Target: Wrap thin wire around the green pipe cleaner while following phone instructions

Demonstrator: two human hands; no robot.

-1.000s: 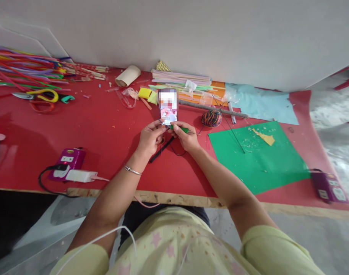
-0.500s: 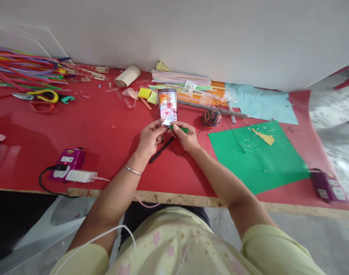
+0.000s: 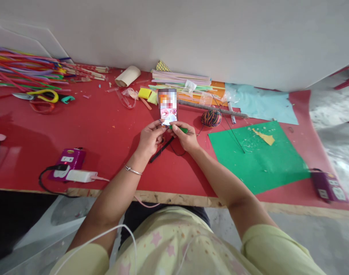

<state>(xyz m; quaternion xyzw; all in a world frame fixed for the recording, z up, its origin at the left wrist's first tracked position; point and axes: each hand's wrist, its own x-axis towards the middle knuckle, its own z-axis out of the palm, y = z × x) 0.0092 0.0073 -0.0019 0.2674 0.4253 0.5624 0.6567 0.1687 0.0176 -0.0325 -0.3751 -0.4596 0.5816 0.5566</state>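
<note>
In the middle of the red table my left hand (image 3: 150, 138) is closed in a pinch. It seems to hold multicoloured yarn, a strand of which dangles beneath the fingers; the piece itself is too small to make out. My right hand (image 3: 186, 136) meets it, fingers wrapped round a green-handled crochet hook (image 3: 183, 130) with a thin metal shaft pointing right. Right of that hand lies a ball of multicoloured yarn (image 3: 211, 118), its dark strand trailing toward the hands. A lit phone (image 3: 169, 114) stands just beyond my fingertips. A black stick (image 3: 161, 150) lies below the hands.
Coloured pipe cleaners (image 3: 25, 70) and yellow-handled scissors (image 3: 42, 95) lie far left. A cardboard tube (image 3: 128, 76) and pastel sticks (image 3: 181, 78) sit along the wall. A green sheet (image 3: 260, 164) lies right, and purple power boxes (image 3: 72, 158) stand near the front edge.
The picture on the phone screen differs. Both hands stay in nearly the same place, with the crochet hook barely shifted.
</note>
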